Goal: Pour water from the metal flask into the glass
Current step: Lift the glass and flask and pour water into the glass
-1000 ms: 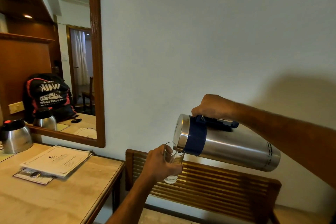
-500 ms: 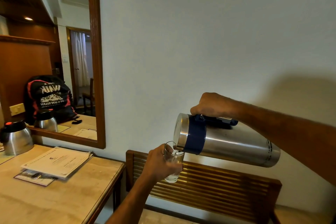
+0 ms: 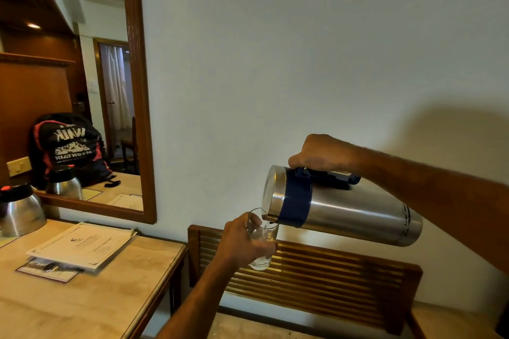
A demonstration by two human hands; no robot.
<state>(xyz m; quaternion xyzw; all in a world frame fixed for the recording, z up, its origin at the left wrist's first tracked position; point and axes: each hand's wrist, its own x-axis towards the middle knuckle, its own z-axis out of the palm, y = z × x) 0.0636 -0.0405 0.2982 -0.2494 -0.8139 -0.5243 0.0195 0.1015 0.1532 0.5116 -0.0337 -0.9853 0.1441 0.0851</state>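
Observation:
The metal flask [image 3: 355, 213] is steel with a blue collar and blue handle. It lies tipped almost level in the air, spout to the left and down. My right hand [image 3: 322, 154] grips its handle from above. A clear glass [image 3: 261, 239] hangs under the spout, held upright in my left hand [image 3: 245, 242]. A thin stream of water runs from the spout into the glass, and a little water sits at its bottom. My fingers hide the glass's left side.
A wooden slatted rack [image 3: 316, 278] stands against the wall below the hands. At left a stone-topped desk [image 3: 82, 305] carries papers [image 3: 82, 245] and a second steel jug [image 3: 19, 212]. A wood-framed mirror [image 3: 137, 91] hangs above the desk.
The flask's base has risen slightly, steepening the tilt. The glass stays under the spout in my left hand. The view has drifted a little.

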